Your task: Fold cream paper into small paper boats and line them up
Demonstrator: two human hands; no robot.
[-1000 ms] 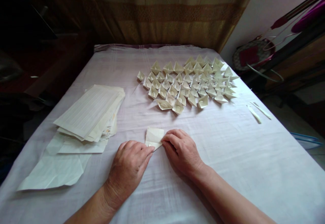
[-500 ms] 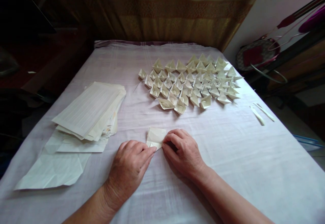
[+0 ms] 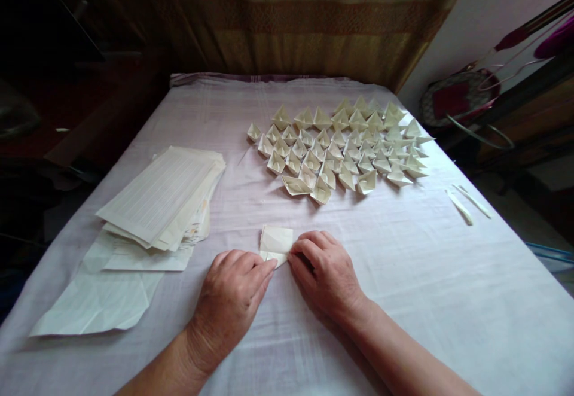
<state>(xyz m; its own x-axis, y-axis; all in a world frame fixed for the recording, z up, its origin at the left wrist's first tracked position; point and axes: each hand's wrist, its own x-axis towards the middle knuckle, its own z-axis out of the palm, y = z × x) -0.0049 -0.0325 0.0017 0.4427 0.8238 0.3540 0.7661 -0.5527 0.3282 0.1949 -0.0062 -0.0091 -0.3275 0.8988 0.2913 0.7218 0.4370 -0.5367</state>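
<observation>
A small folded piece of paper [image 3: 277,240] lies on the cloth-covered surface between my hands, with a creased flap along its near edge. My left hand [image 3: 235,291] is closed on its near left corner, thumb pressed over the flap. On the near right edge, my right hand [image 3: 326,273] pinches the paper between curled fingers and thumb. Beyond it, several folded paper boats [image 3: 332,151] stand close together in rows. To the left rests a stack of paper sheets [image 3: 161,195], some with printed lines.
A loose creased sheet [image 3: 94,300] sticks out under the stack. Two thin paper strips [image 3: 460,207] lie near the right edge of the white cloth [image 3: 403,336]. A brown curtain [image 3: 305,19] hangs behind, and a bag [image 3: 460,97] is beyond the right edge.
The whole view has shifted slightly, with things appearing a little farther right. Both hands keep their hold on the folded paper, almost unmoved.
</observation>
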